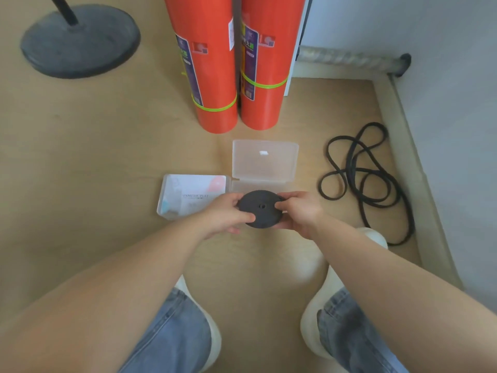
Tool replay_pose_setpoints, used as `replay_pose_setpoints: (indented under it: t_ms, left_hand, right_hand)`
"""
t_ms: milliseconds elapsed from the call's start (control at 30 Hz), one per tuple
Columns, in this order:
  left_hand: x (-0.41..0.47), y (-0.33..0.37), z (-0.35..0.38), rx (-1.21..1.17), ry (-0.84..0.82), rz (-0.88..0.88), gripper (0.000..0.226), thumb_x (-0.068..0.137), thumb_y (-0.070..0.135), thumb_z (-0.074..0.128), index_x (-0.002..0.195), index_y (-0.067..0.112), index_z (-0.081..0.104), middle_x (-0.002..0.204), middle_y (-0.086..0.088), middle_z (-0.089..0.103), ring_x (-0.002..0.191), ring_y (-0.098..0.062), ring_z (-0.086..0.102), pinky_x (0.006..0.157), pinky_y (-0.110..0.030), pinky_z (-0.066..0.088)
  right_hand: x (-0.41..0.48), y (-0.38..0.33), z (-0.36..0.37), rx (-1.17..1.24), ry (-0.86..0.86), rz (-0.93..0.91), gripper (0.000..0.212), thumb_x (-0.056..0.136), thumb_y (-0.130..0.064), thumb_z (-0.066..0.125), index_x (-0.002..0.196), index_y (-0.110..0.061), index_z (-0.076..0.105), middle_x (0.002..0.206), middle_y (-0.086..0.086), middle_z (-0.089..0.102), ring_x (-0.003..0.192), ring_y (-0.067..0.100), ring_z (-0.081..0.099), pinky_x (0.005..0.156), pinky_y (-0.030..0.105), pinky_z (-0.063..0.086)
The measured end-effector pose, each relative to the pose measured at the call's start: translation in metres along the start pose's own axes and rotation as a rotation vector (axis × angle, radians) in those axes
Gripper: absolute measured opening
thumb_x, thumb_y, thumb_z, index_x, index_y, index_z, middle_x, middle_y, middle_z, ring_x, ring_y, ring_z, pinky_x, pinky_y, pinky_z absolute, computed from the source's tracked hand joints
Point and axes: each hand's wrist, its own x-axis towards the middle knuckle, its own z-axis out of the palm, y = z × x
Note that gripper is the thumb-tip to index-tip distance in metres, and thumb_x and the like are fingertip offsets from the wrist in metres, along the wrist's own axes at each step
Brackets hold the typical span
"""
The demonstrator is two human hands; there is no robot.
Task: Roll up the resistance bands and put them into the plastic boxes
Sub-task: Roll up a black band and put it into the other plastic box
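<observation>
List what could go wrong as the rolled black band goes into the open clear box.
1. The coiled black resistance band is held only at its rim by the left hand and right hand; easing either grip may let it unwind.
2. The coil looks nearly as wide as the open translucent plastic box, so it may jam or block the lid.

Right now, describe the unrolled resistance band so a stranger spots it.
Find the two upright orange rolls, then the open clear plastic box before them. Right of that box lies a black rubber band in loose loops, unlike the tight black coil between left hand and right hand.
</observation>
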Motion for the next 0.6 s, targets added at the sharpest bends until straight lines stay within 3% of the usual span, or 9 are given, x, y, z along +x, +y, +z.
replay_pose_setpoints:
  t_ms: [100,267,367,433,533,600]
  left_hand:
    - [-0.002,-0.005,0.002,0.021,-0.033,0.010,0.047,0.088,0.013,0.073,0.130,0.026,0.056,0.123,0.008,0.065,0.111,-0.010,0.065,0.086,-0.040,0.062]
    - [-0.012,-0.010,0.014,0.166,-0.172,0.037,0.053,0.083,0.010,0.078,0.124,0.032,0.053,0.119,0.014,0.063,0.112,-0.009,0.065,0.083,-0.038,0.062]
    - [-0.015,-0.015,0.023,0.230,-0.152,0.064,0.057,0.079,0.012,0.080,0.127,0.028,0.054,0.122,0.012,0.063,0.107,-0.012,0.068,0.080,-0.039,0.063]
    - [-0.018,-0.018,0.027,0.247,-0.127,0.093,0.067,0.078,0.014,0.079,0.136,0.035,0.054,0.124,0.013,0.063,0.103,-0.011,0.069,0.074,-0.037,0.064]
    - [-0.023,-0.020,0.031,0.259,-0.078,0.133,0.069,0.082,0.013,0.077,0.140,0.038,0.049,0.119,0.019,0.056,0.101,-0.014,0.068,0.067,-0.037,0.064]
    - [-0.024,-0.022,0.032,0.264,-0.051,0.137,0.071,0.085,0.012,0.074,0.145,0.035,0.044,0.122,0.014,0.052,0.102,-0.018,0.067,0.066,-0.039,0.064]
  right_hand:
    - [-0.002,0.009,-0.004,-0.003,0.009,0.022,0.035,0.095,0.006,0.057,0.129,0.000,0.059,0.119,0.021,0.067,0.090,0.041,0.075,0.069,0.046,0.064]
    - [-0.017,0.021,-0.020,-0.049,-0.004,0.091,0.031,0.096,0.008,0.055,0.126,0.003,0.060,0.120,0.024,0.066,0.087,0.041,0.076,0.061,0.040,0.063]
    - [-0.023,0.022,-0.027,-0.119,-0.019,0.060,0.030,0.096,0.007,0.055,0.124,0.003,0.063,0.117,0.024,0.068,0.087,0.041,0.075,0.065,0.045,0.064]
    - [-0.026,0.019,-0.026,-0.175,-0.031,0.017,0.027,0.097,0.006,0.054,0.120,0.001,0.066,0.115,0.021,0.069,0.089,0.040,0.075,0.069,0.048,0.065]
    - [-0.027,0.017,-0.023,-0.349,-0.029,-0.040,0.024,0.097,0.005,0.049,0.108,-0.002,0.069,0.107,0.015,0.071,0.089,0.036,0.074,0.071,0.046,0.066]
    - [-0.025,0.018,-0.020,-0.432,-0.049,-0.066,0.021,0.094,0.001,0.054,0.109,-0.001,0.069,0.107,0.016,0.072,0.091,0.033,0.074,0.075,0.045,0.065]
